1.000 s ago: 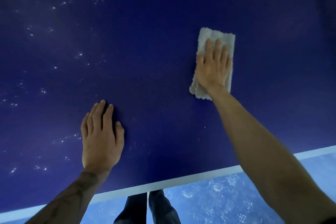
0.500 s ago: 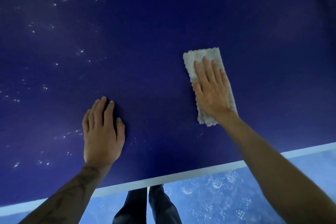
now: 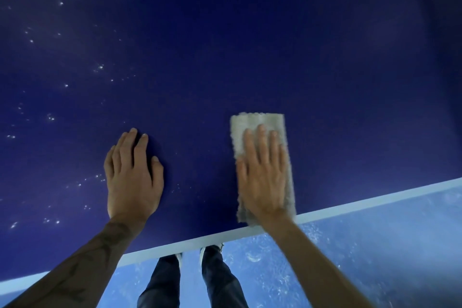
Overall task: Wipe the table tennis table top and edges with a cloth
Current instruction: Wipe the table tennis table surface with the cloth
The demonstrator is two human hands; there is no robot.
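Head view: R hand (image 3: 262,175) is laid flat, fingers straight, pressed on the folded cloth (image 3: 257,120); nothing is gripped. L hand (image 3: 132,177) is spread flat on the bare table top (image 3: 225,45), relaxed and holding nothing, near the cloth but apart from it. The cloth's near end lies at the white edge line (image 3: 375,197), its far end twd the table's middle. Pale specks (image 3: 100,67) are scattered over the surface to the left of the L hand. Risks, as judged: the cloth is only pinned by a palm, so it could be dragged past the edge and dropped to the floor (image 3: 375,245); the specks could be missed if only this 1 strip is covered; marks could be left by the L palm, esp. if weight is leant on it
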